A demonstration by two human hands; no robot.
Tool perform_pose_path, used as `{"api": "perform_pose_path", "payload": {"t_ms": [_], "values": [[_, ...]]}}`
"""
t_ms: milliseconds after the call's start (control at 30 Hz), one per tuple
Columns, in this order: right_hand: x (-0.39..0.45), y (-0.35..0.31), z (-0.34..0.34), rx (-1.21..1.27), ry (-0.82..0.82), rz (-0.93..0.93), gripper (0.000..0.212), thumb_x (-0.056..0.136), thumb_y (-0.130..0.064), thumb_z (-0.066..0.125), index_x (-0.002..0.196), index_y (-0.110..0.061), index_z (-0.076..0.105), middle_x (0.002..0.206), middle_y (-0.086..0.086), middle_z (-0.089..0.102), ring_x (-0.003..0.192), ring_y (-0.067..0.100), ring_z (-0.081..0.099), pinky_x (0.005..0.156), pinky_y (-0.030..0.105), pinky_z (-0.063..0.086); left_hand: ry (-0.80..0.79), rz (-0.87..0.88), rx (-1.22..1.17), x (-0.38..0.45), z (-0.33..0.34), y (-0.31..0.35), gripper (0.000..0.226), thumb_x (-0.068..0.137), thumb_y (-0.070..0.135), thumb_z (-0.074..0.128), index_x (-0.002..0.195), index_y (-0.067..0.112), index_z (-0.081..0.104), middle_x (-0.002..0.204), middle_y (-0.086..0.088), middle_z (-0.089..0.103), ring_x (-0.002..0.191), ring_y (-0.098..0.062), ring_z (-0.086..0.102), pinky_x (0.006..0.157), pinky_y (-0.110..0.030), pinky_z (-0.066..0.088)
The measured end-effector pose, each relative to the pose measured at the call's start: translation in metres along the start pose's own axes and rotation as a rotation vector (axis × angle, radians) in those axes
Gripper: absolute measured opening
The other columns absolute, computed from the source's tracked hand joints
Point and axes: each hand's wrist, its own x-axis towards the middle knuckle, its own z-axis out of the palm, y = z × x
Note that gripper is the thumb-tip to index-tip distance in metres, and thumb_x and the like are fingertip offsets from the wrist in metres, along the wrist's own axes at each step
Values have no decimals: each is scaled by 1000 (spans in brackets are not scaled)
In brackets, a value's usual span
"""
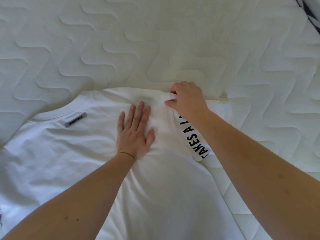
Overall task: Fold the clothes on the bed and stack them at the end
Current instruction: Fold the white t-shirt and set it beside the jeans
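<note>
One white T-shirt point(86, 161), soft smooth cotton, lies flat on the bed point(155, 40), collar left of my fingers, with a small grey rectangular label point(75, 122). My left hand point(135, 132) presses flat on it, fingers straight, slightly spread. Just right, my right hand point(187, 101) pinches a folded sleeve point(194, 139) with black block lettering. Beyond the fingertips: quilted, wavy-stitched mattress. Far right corner, a dark-striped cloth point(311, 18).

The white T-shirt point(155, 187) runs off the lower and left edges; the right forearm hides part of its sleeve lettering point(194, 139).
</note>
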Motion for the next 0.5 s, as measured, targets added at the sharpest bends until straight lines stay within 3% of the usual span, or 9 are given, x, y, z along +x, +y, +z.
{"api": "perform_pose_path", "payload": {"t_ms": [67,133,267,367,433,500], "values": [[11,-4,0,48,96,7,18,88,-32,68,93,-21,55,94,0,60,95,25,55,74,32,36,11,4,-11,0,0,0,70,96,49,26,158,25,4,165,4,-4,153,-17,-2,122,-51,6],[17,-2,-1,72,159,42,22,88,-25,68,83,-25,47,79,-5,55,81,23,56,64,30,32,42,16,-29,-1,1,0,69,97,47,27,158,21,5,165,1,2,153,-16,2,122,-51,8],[17,11,-2,30,237,170,33,87,-49,67,90,-20,52,74,-4,55,70,22,53,60,31,32,65,1,-45,-1,2,-1,76,95,48,30,157,10,8,165,-11,9,153,-22,5,122,-49,9],[9,36,-12,10,180,177,41,88,-62,55,90,-21,55,79,-5,58,81,24,57,72,33,34,36,-12,-32,-1,1,0,79,93,51,29,157,8,12,165,-15,4,153,-27,2,123,-48,8],[-5,55,-21,-88,16,101,46,88,-67,45,92,-23,59,88,-3,55,98,28,54,83,38,31,18,-9,-23,0,0,0,77,94,51,28,157,10,14,165,-16,4,153,-29,1,122,-49,8],[-24,72,-32,-226,-157,95,58,81,-72,50,105,-21,63,105,2,52,111,28,45,93,41,30,6,1,-11,0,-1,-1,74,94,51,27,158,15,15,165,-14,4,153,-30,1,122,-49,7]]}}
